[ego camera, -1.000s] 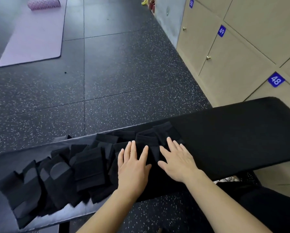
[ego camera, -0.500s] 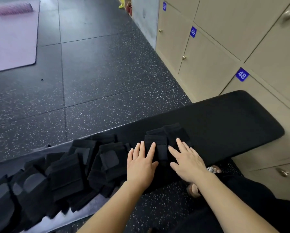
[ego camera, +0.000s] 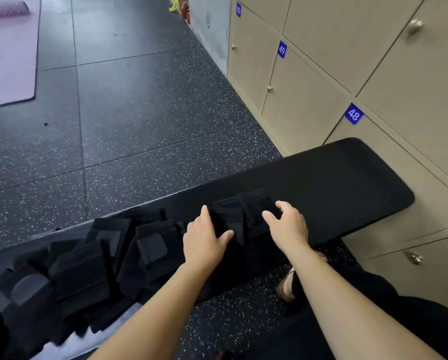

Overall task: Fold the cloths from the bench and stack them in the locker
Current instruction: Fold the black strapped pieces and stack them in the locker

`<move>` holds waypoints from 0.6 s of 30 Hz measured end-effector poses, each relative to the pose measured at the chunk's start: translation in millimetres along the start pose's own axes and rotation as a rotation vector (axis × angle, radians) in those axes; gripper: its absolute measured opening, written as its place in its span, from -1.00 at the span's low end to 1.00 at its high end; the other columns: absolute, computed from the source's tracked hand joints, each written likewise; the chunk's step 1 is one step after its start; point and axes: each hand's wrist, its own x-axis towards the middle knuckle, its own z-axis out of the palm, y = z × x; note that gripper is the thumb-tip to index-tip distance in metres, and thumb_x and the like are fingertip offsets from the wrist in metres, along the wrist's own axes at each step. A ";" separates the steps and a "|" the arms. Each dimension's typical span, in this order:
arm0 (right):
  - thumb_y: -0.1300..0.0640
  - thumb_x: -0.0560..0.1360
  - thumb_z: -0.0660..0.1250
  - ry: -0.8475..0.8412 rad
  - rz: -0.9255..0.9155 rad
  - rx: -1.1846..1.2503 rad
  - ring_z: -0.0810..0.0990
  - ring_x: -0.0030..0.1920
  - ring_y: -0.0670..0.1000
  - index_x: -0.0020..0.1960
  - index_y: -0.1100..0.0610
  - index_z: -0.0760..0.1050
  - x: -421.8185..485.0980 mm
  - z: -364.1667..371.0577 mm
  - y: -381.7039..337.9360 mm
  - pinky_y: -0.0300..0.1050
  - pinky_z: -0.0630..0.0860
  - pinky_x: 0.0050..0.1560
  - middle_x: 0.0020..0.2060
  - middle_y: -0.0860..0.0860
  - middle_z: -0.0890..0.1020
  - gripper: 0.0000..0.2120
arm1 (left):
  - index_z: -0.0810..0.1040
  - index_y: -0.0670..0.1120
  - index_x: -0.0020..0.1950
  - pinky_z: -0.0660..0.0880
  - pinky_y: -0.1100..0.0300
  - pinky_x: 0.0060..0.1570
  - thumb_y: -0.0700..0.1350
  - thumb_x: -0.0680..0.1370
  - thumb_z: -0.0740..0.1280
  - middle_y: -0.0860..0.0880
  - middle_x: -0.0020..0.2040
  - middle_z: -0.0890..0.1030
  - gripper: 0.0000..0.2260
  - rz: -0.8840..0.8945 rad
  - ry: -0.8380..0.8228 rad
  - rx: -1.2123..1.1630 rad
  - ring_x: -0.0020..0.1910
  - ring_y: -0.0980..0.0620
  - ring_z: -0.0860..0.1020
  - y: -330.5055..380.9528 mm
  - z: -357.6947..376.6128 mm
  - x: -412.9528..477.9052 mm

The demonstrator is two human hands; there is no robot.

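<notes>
Now, left hand (ego camera: 204, 242): it lies on the left part of the folded cloth (ego camera: 254, 216), thumb spread flat across the fabric, the other fingers bent down over the cloth's far edge so that their tips are hidden; it grips the cloth.
Right hand (ego camera: 291, 227): fingers curled round the right edge of the same folded cloth, thumb pressed on top and pointing toward the left hand; a narrow gap shows between thumb and forefinger, filled by fabric.
Folded cloth: black, layered in several folds, lying on the bench (ego camera: 347, 178) between the two hands, near the bench's near edge.
Loose cloths (ego camera: 100, 266): a row of black pieces with grey patches, overlapping one another along the left part of the bench, just beside the left hand.
Bench: black and padded, its rounded right end close to the lockers (ego camera: 308, 105).
Lockers: beige doors with small knobs and blue tags reading 48, 49 and 50; every door in view is closed.
Floor (ego camera: 139, 113): dark speckled tiles, with a purple mat (ego camera: 7, 61) at the upper left.
Sandalled foot (ego camera: 286, 284): on the floor under the right forearm.
</notes>
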 end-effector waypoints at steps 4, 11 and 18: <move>-0.09 0.53 0.32 -0.047 0.108 -0.088 0.33 0.36 0.13 0.43 0.14 0.30 13.6 4.1 -0.7 0.04 0.38 0.26 0.36 0.09 0.36 -0.44 | 0.27 -0.07 0.44 0.46 0.03 0.15 0.13 0.40 0.50 -0.05 0.27 0.50 -0.27 -0.171 0.014 -0.120 0.30 -0.08 0.45 16.9 8.1 13.8; -0.08 0.45 0.42 -0.040 0.113 -0.171 0.37 0.33 0.09 0.40 0.08 0.28 26.1 10.5 4.8 -0.03 0.35 0.28 0.32 0.05 0.42 -0.38 | 0.46 0.00 0.06 0.52 0.13 -0.06 0.06 0.33 0.55 0.13 -0.04 0.61 -0.58 -0.242 -0.031 -0.287 -0.05 0.08 0.57 30.1 11.8 24.6; 0.05 0.44 0.36 -0.027 -0.020 -0.207 0.23 0.42 0.09 0.48 0.05 0.13 38.8 -4.1 2.8 0.01 0.24 0.37 0.44 0.04 0.26 -0.31 | 0.51 0.05 -0.01 0.57 0.07 0.02 -0.11 0.36 0.54 0.15 -0.10 0.64 -0.71 -0.162 -0.069 -0.425 -0.07 0.13 0.61 28.1 12.5 27.8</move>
